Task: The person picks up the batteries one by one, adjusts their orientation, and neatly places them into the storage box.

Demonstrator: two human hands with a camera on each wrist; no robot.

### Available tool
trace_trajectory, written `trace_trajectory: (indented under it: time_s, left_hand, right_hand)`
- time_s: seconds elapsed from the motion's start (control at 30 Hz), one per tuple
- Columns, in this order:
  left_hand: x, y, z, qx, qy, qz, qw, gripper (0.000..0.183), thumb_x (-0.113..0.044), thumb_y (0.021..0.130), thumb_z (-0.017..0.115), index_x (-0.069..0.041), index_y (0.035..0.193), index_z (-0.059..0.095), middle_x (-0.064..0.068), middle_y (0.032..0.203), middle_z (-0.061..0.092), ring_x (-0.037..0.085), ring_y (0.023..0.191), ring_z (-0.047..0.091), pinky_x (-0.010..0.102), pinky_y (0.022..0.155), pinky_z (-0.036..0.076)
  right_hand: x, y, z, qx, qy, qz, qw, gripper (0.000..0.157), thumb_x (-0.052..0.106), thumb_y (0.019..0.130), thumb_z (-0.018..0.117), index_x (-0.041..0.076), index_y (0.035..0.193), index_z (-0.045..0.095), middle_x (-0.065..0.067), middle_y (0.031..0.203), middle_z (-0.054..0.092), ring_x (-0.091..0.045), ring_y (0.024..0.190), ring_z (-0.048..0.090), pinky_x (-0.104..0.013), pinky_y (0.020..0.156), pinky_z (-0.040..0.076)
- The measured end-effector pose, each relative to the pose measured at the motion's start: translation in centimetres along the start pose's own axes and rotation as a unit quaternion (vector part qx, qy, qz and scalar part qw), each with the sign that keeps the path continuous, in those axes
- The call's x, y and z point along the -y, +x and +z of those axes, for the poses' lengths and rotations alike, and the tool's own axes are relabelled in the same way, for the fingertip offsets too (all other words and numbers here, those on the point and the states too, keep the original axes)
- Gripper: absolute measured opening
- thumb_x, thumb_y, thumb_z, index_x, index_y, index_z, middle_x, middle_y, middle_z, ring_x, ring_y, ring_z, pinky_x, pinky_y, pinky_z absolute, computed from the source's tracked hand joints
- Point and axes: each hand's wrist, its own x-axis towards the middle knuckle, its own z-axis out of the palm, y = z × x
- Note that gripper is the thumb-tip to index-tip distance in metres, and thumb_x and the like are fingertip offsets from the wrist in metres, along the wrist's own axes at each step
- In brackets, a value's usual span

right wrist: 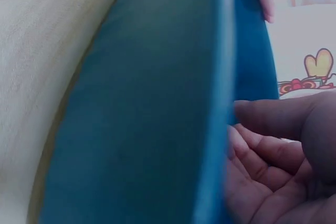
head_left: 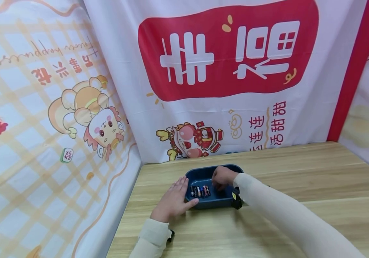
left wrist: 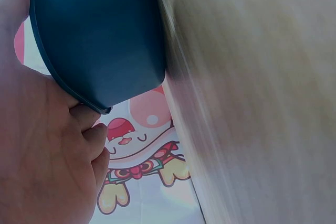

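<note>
A dark blue tub [head_left: 213, 204] stands on the wooden table. Several small batteries [head_left: 199, 191] lie side by side in a row on the left part of its floor. My left hand [head_left: 173, 201] rests against the tub's left end, fingers stretched along the rim and thumb spread toward the front corner. Inside the right half of the tub is my right hand [head_left: 223, 176], reaching down with bent fingers. In the right wrist view its thumb [right wrist: 273, 118] and curled fingers pass behind the tub's wall [right wrist: 136, 108], so I cannot tell whether they hold anything.
The wooden tabletop [head_left: 300, 172] extends to the right of the tub and in front of it. Behind the tub hangs a white cloth [head_left: 184, 111] with red and white print. Another printed cloth [head_left: 42, 143] lines the left side. A black wrist strap [head_left: 237, 198] overlaps the tub's front right corner.
</note>
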Motion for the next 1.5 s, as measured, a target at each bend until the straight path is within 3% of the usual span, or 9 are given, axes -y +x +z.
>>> trace_trajectory:
  time_s: [0.2,0.43,0.67,0.9,1.3,1.5]
  left_hand:
    - [-0.1,-0.2,0.0,-0.002,-0.003,0.0,1.0,0.096,-0.074,0.091,0.033,-0.006,0.156,0.014,0.009,0.161,0.012,0.024,0.147,0.011,0.043,0.117,0.015]
    - [-0.1,-0.2,0.0,-0.005,-0.002,0.001,1.0,0.096,-0.074,0.091,0.033,-0.006,0.156,0.014,0.009,0.161,0.012,0.024,0.147,0.011,0.043,0.117,0.016]
    - [-0.1,-0.2,-0.1,-0.005,0.003,-0.004,1.0,0.097,-0.075,0.09,0.033,-0.007,0.156,0.014,0.008,0.161,0.01,0.023,0.147,0.01,0.041,0.117,0.015]
    - [0.0,-0.1,0.2,-0.007,0.007,-0.001,0.9999,0.097,-0.076,0.09,0.033,-0.008,0.156,0.014,0.007,0.161,0.01,0.023,0.147,0.01,0.041,0.116,0.015]
    - [-0.1,-0.2,0.6,-0.01,-0.004,0.01,0.9999,0.096,-0.074,0.091,0.034,-0.005,0.156,0.014,0.009,0.161,0.01,0.025,0.147,0.011,0.044,0.116,0.016]
    - [-0.1,-0.1,0.4,-0.018,-0.004,0.008,0.9998,0.095,-0.072,0.092,0.036,-0.005,0.156,0.015,0.01,0.161,0.012,0.026,0.147,0.011,0.044,0.116,0.017]
  right_hand:
    - [0.2,-1.1,-1.0,0.007,0.001,-0.021,1.0,0.016,0.001,0.091,0.063,-0.003,0.105,0.071,-0.008,0.09,0.068,-0.023,0.075,0.067,-0.035,0.063,0.059]
    - [0.2,-2.3,-2.4,0.002,-0.002,-0.03,1.0,0.014,0.002,0.09,0.065,-0.003,0.102,0.07,-0.009,0.091,0.067,-0.025,0.075,0.067,-0.038,0.065,0.059]
    - [0.0,-3.2,-3.9,-0.005,-0.002,-0.021,1.0,0.013,0.004,0.091,0.065,-0.001,0.102,0.069,-0.01,0.092,0.067,-0.025,0.078,0.067,-0.039,0.069,0.059]
    - [-0.3,-4.4,-5.8,-0.001,0.012,-0.013,1.0,0.013,0.004,0.091,0.065,-0.002,0.103,0.066,-0.02,0.1,0.065,-0.027,0.081,0.065,-0.04,0.073,0.058]
    - [-3.2,-5.6,-9.6,-0.004,0.061,-0.003,0.998,0.021,0.004,0.093,0.063,-0.006,0.11,0.062,-0.021,0.102,0.064,-0.03,0.087,0.065,-0.039,0.074,0.058]
    - [-4.4,-6.5,-11.3,-0.014,0.066,-0.015,0.998,0.023,0.003,0.093,0.062,-0.009,0.112,0.061,-0.022,0.1,0.064,-0.026,0.082,0.065,-0.04,0.074,0.058]
